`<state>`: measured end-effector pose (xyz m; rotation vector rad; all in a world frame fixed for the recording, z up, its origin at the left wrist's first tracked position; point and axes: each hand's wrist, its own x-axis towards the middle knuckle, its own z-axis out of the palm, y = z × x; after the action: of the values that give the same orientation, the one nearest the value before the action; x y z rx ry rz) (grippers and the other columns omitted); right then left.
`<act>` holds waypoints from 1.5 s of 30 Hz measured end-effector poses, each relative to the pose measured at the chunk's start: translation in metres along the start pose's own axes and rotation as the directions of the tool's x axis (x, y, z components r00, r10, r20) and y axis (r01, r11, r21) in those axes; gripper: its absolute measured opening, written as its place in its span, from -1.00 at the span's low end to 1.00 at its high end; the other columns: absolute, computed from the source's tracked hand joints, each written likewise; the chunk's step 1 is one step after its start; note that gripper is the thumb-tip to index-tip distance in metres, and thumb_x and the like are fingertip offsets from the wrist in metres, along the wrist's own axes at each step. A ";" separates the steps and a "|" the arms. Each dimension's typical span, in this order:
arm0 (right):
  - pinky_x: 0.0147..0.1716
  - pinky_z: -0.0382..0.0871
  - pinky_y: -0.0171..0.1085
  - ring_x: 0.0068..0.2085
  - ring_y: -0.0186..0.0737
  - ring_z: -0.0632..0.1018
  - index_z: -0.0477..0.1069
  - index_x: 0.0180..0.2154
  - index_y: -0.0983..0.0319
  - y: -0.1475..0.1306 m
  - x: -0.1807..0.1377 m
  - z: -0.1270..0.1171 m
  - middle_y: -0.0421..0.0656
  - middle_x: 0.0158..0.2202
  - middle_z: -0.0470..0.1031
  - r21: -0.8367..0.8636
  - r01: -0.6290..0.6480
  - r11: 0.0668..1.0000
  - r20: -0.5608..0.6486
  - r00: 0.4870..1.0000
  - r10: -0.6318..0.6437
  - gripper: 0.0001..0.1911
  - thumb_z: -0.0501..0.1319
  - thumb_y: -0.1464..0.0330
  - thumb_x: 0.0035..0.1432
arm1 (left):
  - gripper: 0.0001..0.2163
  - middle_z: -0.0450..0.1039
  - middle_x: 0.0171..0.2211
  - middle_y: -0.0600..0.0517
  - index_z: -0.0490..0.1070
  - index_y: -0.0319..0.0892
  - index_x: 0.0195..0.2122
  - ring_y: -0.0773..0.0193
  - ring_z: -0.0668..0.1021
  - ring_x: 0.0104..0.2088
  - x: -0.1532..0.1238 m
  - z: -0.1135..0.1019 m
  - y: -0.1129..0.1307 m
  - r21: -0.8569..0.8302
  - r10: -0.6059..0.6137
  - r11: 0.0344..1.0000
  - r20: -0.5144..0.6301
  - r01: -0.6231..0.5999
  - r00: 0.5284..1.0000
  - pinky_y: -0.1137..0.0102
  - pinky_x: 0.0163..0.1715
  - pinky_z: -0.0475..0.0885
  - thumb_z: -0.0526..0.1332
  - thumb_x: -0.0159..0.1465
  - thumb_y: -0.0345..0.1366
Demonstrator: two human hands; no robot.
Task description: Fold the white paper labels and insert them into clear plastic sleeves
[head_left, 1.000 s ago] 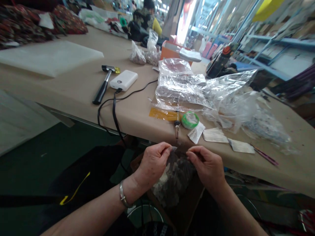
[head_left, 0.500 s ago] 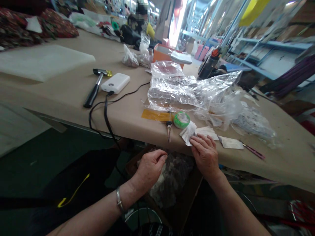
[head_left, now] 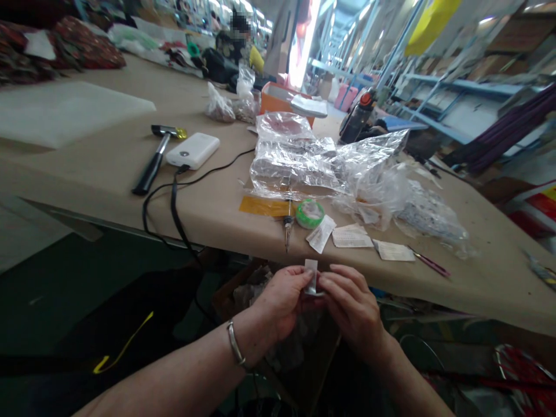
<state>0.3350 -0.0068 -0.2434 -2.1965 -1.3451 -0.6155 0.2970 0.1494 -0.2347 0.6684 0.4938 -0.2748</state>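
By the table [head_left: 212,223], the left hand [head_left: 282,298] and perhaps the right hand [head_left: 356,307] pinch a pale strip [head_left: 311,266] that uneven tugging could tear.

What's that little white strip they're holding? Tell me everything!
The strip is a small, narrow, flat rectangle, whitish at the top and greyer, shinier lower down. It looks like thin plastic or paper; I can't tell which. In the picture it points up, its top end free, by the near edge of the table. The left hand pinches it; the right hand is close beside its lower end, but whether it touches is unclear.
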 end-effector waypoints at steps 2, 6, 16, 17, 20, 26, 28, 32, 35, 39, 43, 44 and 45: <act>0.01 0.33 0.01 0.06 0.00 0.37 0.25 0.09 0.29 0.017 0.005 -0.001 0.04 -0.05 0.44 -0.141 -0.149 0.979 -0.026 0.989 0.146 -0.60 0.12 0.36 0.21 | -0.93 0.45 -0.47 -0.05 0.40 -0.32 -0.32 0.33 0.50 -0.53 0.000 -0.001 0.000 0.089 -0.012 0.996 -0.032 0.015 0.999 0.42 -0.50 0.43 0.17 0.20 -0.42; 0.03 0.28 0.11 0.07 0.14 0.33 0.26 0.09 0.38 0.045 0.007 0.000 0.13 0.03 0.37 -0.395 -0.270 0.878 0.043 0.950 0.311 -0.50 0.15 0.25 0.17 | -0.87 0.45 -0.48 -0.05 0.40 -0.32 -0.28 0.33 0.49 -0.55 -0.001 -0.004 -0.001 0.202 -0.007 0.979 -0.023 0.012 1.000 0.42 -0.51 0.43 0.17 0.21 -0.36; -0.05 0.39 -0.07 -0.07 -0.10 0.51 0.45 -0.28 0.20 0.055 -0.013 -0.003 -0.10 -0.21 0.54 -0.078 -0.323 0.943 -0.185 0.934 0.305 -0.89 0.15 0.42 0.19 | -0.90 0.47 -0.49 -0.06 0.38 -0.31 -0.32 0.35 0.48 -0.60 0.001 -0.004 -0.006 0.231 -0.067 0.970 -0.058 0.079 0.996 0.42 -0.53 0.41 0.13 0.22 -0.38; -0.05 0.40 -0.07 -0.06 -0.11 0.51 0.45 -0.27 0.19 0.050 -0.013 -0.004 -0.10 -0.20 0.54 -0.020 -0.312 0.950 -0.198 0.932 0.302 -0.89 0.16 0.44 0.18 | -0.90 0.47 -0.48 -0.07 0.39 -0.31 -0.32 0.34 0.48 -0.60 0.000 -0.004 -0.005 0.223 -0.082 0.970 -0.054 0.092 0.995 0.42 -0.53 0.41 0.13 0.22 -0.38; -0.01 0.38 -0.06 0.02 -0.11 0.47 0.43 -0.24 0.19 0.027 -0.012 -0.001 -0.08 -0.15 0.52 0.133 -0.151 0.980 -0.111 0.980 0.166 -0.85 0.15 0.49 0.16 | -0.89 0.48 -0.47 -0.11 0.43 -0.34 -0.33 0.31 0.49 -0.58 -0.002 -0.002 -0.002 0.158 -0.103 0.982 0.005 0.101 0.995 0.40 -0.53 0.41 0.15 0.18 -0.42; 0.03 0.33 -0.08 0.04 -0.15 0.46 0.43 -0.27 0.21 -0.013 -0.010 0.011 -0.08 -0.16 0.54 0.171 0.107 0.979 0.055 0.992 -0.118 -0.85 0.10 0.49 0.20 | -0.89 0.46 -0.53 -0.11 0.46 -0.39 -0.49 0.34 0.49 -0.54 -0.005 -0.001 -0.001 -0.003 -0.065 0.998 0.122 0.066 0.990 0.49 -0.51 0.35 0.14 0.07 -0.54; 0.03 0.34 -0.09 0.03 -0.17 0.47 0.43 -0.28 0.21 -0.016 -0.008 0.012 -0.09 -0.17 0.55 0.169 0.111 0.979 0.058 0.991 -0.122 -0.84 0.09 0.48 0.22 | -0.89 0.45 -0.54 -0.10 0.45 -0.38 -0.52 0.35 0.48 -0.55 -0.006 -0.002 -0.001 -0.002 -0.063 0.998 0.131 0.064 0.989 0.49 -0.52 0.33 0.14 0.05 -0.55; 0.05 0.34 -0.10 0.04 -0.18 0.46 0.42 -0.27 0.24 -0.015 -0.005 0.008 -0.07 -0.18 0.55 0.214 0.124 0.969 0.099 0.984 -0.148 -0.84 0.09 0.51 0.20 | -0.89 0.43 -0.57 -0.08 0.43 -0.36 -0.56 0.36 0.46 -0.56 -0.007 -0.005 -0.002 -0.004 -0.044 0.999 0.118 0.045 0.992 0.49 -0.54 0.31 0.13 0.03 -0.55; 0.06 0.34 -0.11 0.05 -0.18 0.45 0.43 -0.28 0.26 -0.015 -0.004 0.007 -0.06 -0.17 0.54 0.247 0.130 0.960 0.120 0.979 -0.164 -0.84 0.09 0.54 0.19 | -0.90 0.41 -0.59 -0.05 0.42 -0.36 -0.59 0.38 0.42 -0.60 -0.007 -0.007 -0.002 -0.005 -0.054 0.998 0.134 0.055 0.990 0.48 -0.58 0.29 0.15 0.03 -0.54; 0.07 0.34 -0.10 0.05 -0.18 0.44 0.42 -0.24 0.24 -0.020 -0.005 0.008 -0.08 -0.17 0.54 0.263 0.130 0.956 0.111 0.980 -0.164 -0.83 0.11 0.54 0.18 | -0.89 0.42 -0.58 -0.04 0.43 -0.36 -0.57 0.40 0.43 -0.60 -0.007 -0.006 -0.003 -0.016 -0.031 0.999 0.114 0.033 0.993 0.51 -0.59 0.29 0.15 0.05 -0.54; 0.06 0.35 -0.07 0.11 -0.13 0.39 0.30 0.02 0.23 -0.010 -0.011 -0.001 -0.05 -0.06 0.49 0.203 0.048 0.978 0.116 0.991 -0.072 -0.66 0.14 0.47 0.18 | -0.91 0.47 -0.51 -0.08 0.42 -0.34 -0.49 0.36 0.48 -0.57 -0.010 -0.003 0.000 0.027 -0.031 0.999 0.010 0.031 0.999 0.50 -0.57 0.36 0.16 0.11 -0.53; 0.06 0.34 -0.04 0.13 -0.09 0.36 0.24 0.08 0.24 -0.001 -0.014 -0.005 -0.02 -0.02 0.46 0.130 -0.016 0.991 0.088 0.996 0.005 -0.60 0.14 0.43 0.19 | -0.93 0.49 -0.48 -0.11 0.43 -0.34 -0.43 0.32 0.50 -0.55 -0.010 -0.003 0.001 0.067 -0.048 0.997 -0.025 0.050 0.999 0.45 -0.55 0.40 0.16 0.14 -0.50; 0.06 0.32 0.02 0.15 -0.04 0.32 0.18 0.13 0.25 0.009 -0.018 -0.010 0.02 0.03 0.42 0.025 -0.104 0.994 0.039 0.994 0.103 -0.54 0.14 0.37 0.19 | -0.93 0.50 -0.45 -0.12 0.42 -0.34 -0.37 0.28 0.52 -0.52 -0.011 -0.003 0.002 0.099 -0.078 0.992 -0.061 0.084 0.995 0.39 -0.50 0.45 0.15 0.17 -0.47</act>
<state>0.3350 -0.0288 -0.2476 -2.2508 -1.2416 -0.5166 0.2876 0.1540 -0.2302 0.7578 0.5654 -0.3600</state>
